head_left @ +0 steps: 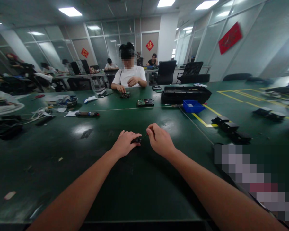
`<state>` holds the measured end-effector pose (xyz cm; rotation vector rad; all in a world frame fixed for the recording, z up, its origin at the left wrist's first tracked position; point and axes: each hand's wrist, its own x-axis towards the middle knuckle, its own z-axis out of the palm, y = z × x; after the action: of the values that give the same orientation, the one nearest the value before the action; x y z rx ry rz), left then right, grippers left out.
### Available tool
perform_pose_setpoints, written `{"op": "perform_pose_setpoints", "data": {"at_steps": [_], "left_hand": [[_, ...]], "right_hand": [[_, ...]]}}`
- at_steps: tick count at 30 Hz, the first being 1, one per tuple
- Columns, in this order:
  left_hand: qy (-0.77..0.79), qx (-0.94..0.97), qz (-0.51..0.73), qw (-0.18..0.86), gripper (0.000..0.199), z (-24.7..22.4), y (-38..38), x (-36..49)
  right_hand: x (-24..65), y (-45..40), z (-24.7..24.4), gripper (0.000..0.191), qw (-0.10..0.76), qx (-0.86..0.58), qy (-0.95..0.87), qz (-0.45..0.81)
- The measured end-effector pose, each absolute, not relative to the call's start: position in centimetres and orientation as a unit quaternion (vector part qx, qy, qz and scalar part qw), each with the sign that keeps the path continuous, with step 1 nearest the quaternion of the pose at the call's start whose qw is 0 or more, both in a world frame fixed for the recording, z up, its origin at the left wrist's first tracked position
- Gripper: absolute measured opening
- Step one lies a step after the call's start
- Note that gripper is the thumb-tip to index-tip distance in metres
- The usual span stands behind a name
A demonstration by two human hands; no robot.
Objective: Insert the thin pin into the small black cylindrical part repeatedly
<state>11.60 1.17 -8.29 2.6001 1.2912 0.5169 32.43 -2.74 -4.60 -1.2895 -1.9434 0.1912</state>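
Note:
My left hand (124,143) rests low over the green table (130,189), closed around a small black part (136,140). One end of this part pokes out between thumb and forefinger, facing right; the rest is covered by the fingers. Just to its right, my right hand (160,140) is raised slightly, thumb and forefinger pinched together. A thin, dark sliver shows at those fingertips, too small to name. A short gap separates it from the black part.
A pen-shaped electric screwdriver (88,114) lies ahead on the left. Beyond my hands are a hard drive (145,102), a blue bin (194,107) and a long black housing (186,95). Several black blocks (231,126) stand at right. Opposite, a person (129,75) handles a small device.

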Motion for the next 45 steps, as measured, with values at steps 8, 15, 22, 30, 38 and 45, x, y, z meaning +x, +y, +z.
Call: {"op": "perform_pose_setpoints", "data": {"at_steps": [8,15,22,30,38,45], "left_hand": [[0.442,0.853,0.228,0.157,0.038,-8.1,1.0,11.6],[0.480,0.757,0.365,0.251,0.036,-7.9,0.7,11.7],[0.483,0.761,0.319,0.293,0.033,-6.5,-0.2,12.5],[0.460,0.854,0.182,0.158,0.034,-6.1,0.8,13.9],[0.430,0.886,0.122,0.123,0.042,-6.9,2.2,13.7],[0.497,0.743,0.324,0.310,0.040,-6.0,3.5,9.2]], "right_hand": [[32.6,-2.6,-4.7,0.020,0.438,-0.532,-0.722,0.065],[32.6,-2.8,-4.6,0.022,0.470,-0.533,-0.700,0.071],[32.5,-2.8,-4.5,0.020,0.487,-0.532,-0.691,0.049],[32.6,-2.7,-4.5,0.018,0.455,-0.548,-0.701,0.024],[32.6,-2.8,-4.5,0.018,0.443,-0.553,-0.701,0.076],[32.7,-2.9,-4.5,0.020,0.456,-0.542,-0.701,0.081]]}}
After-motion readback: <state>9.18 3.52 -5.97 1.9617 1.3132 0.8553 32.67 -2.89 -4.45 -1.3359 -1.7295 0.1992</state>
